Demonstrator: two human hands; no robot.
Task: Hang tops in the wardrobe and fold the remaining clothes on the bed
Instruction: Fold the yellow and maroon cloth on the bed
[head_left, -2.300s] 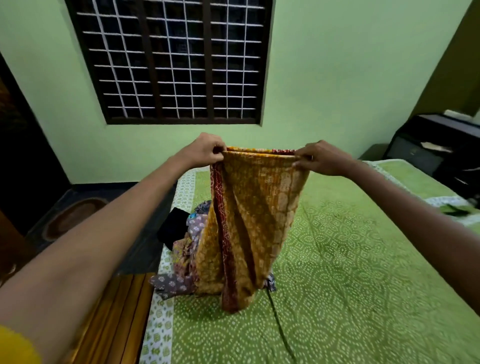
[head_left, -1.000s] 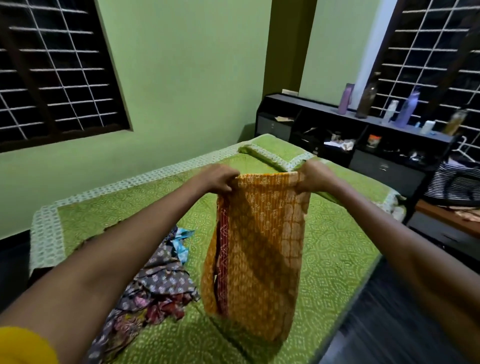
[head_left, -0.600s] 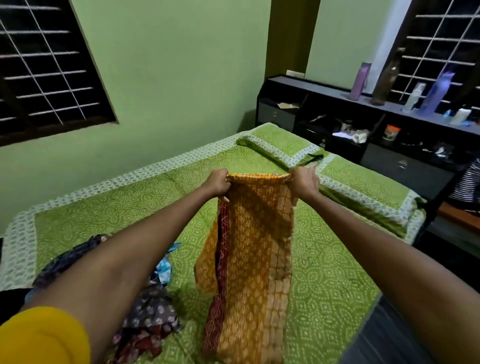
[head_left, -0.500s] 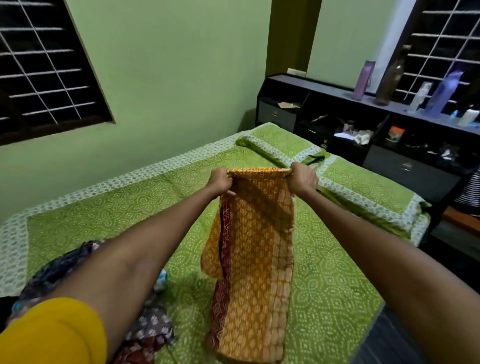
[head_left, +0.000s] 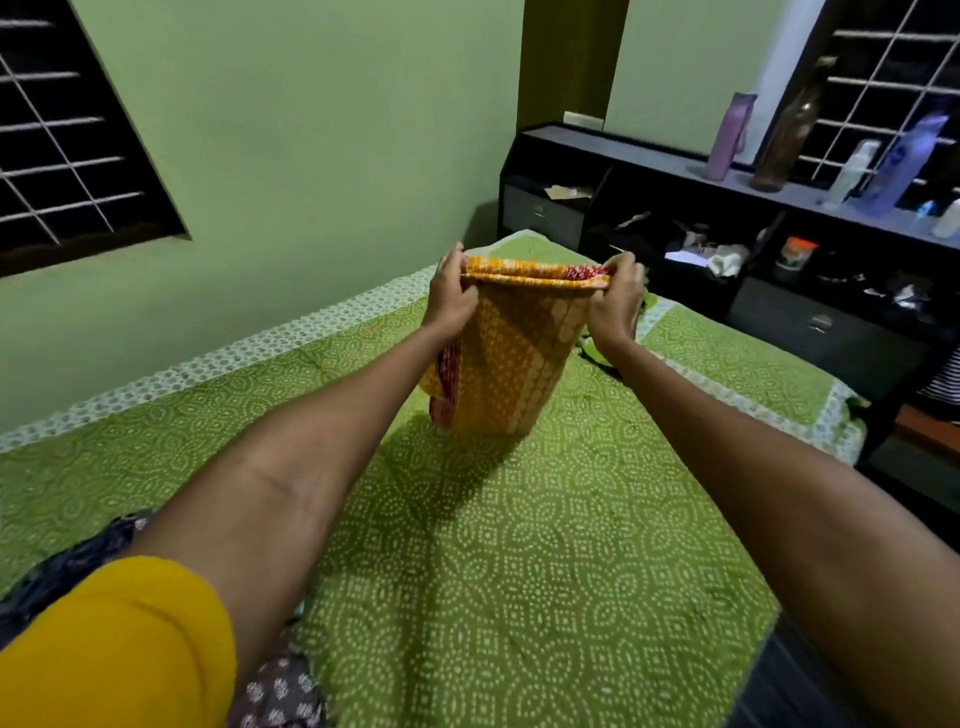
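Observation:
A folded orange-yellow printed garment (head_left: 511, 364) with a dark red border hangs above the green bed (head_left: 519, 545). My left hand (head_left: 451, 299) grips its top left corner. My right hand (head_left: 615, 301) grips the top right corner, so the top edge is stretched flat between them. The garment's lower end hangs just above the bedspread near the pillows. A heap of dark printed clothes (head_left: 275, 691) lies at the bed's near left edge, mostly hidden behind my left arm.
Green pillows (head_left: 753, 374) lie at the head of the bed on the right. A black headboard shelf (head_left: 779, 249) holds several bottles and small items. A barred window (head_left: 62, 145) is in the green wall on the left. The floor shows at bottom right.
Both hands have carried the garment farther out over the bed toward the pillows and raised its top edge more level. The hanging part now looks shorter. The clothes heap has slid down out of view.

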